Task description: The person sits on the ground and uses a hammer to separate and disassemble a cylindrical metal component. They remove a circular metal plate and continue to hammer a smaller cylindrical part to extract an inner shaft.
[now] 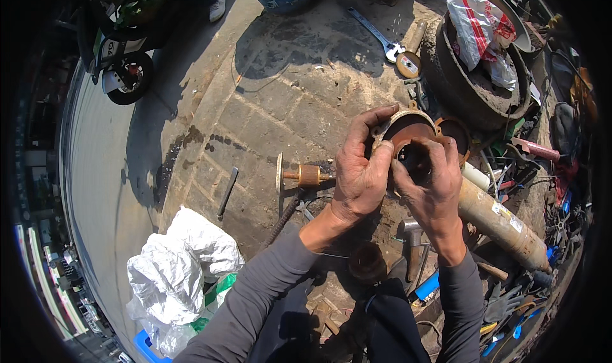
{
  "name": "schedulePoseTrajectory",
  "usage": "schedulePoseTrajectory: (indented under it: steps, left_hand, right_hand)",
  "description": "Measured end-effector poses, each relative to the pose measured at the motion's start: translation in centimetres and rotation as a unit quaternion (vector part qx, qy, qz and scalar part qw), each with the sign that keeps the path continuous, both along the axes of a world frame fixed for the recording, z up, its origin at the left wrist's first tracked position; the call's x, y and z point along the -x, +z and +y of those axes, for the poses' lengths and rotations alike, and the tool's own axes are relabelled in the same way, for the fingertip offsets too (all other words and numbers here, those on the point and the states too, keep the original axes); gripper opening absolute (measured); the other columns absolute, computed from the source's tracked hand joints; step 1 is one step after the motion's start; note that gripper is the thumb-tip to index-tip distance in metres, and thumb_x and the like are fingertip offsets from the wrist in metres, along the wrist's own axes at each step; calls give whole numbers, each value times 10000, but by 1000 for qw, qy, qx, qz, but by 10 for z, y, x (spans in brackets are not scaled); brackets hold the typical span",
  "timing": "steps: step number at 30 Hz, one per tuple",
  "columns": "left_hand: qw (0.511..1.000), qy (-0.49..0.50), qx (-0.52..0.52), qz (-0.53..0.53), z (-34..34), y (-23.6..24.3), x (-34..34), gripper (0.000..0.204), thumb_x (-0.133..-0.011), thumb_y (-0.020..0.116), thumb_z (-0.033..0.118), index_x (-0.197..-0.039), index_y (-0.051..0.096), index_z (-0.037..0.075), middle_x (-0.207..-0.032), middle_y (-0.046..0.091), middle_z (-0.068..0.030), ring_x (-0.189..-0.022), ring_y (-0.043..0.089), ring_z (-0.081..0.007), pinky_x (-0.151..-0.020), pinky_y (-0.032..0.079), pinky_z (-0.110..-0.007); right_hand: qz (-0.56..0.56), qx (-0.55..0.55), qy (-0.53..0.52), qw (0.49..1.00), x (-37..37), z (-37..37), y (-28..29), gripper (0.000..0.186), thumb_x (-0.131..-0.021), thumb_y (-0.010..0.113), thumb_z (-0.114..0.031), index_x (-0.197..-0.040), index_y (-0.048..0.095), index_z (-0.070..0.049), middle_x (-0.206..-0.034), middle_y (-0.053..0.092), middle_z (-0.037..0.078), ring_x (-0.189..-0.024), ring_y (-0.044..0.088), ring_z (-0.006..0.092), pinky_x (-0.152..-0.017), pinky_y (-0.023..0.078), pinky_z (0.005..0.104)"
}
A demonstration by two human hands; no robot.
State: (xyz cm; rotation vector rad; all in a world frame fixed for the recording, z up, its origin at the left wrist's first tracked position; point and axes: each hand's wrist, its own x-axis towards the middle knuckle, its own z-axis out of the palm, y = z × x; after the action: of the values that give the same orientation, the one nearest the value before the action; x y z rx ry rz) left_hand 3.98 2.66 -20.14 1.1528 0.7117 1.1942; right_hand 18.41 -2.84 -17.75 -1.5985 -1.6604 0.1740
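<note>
Over the work ground my left hand grips a round metal housing, its thumb on the near rim and fingers round the outside. The housing has a pale rim with lugs and a rusty brown inside. At its near edge my right hand pinches a dark round part with a hole between thumb and fingers; whether that part is separate from the housing I cannot tell. To the left lies a copper-coloured rotor on a shaft with a pale disc at its end. A rusty ring-shaped piece sits just behind my right hand.
A long metal cylinder and a hammer lie at right among scattered tools. Farther off are an adjustable wrench, a mallet-like tool and a rusty wheel rim. A metal bar and white sacks are at left.
</note>
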Motion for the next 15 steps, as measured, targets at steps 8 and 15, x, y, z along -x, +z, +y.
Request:
schedulePoseTrajectory:
  steps: [8,15]
  left_hand:
    - [979,-36,195,-53,-5,-5,79,509,-1140,537,366,-1502,505,11,-1452,586,-111,-1293,581,-170,-1105,466,-308]
    - [765,-228,456,-393,-46,-73,106,607,-1076,620,467,-1532,527,77,-1432,663,-100,-1236,687,-204,-1045,597,-393]
  right_hand:
    - [105,50,51,992,37,-18,32,461,-752,833,0,-1176,652,18,-1071,611,154,-938,635,290,-804,539,366]
    - [154,121,82,977,56,-26,21,394,-779,811,-18,-1134,647,27,-1019,595,145,-909,618,288,-805,504,370]
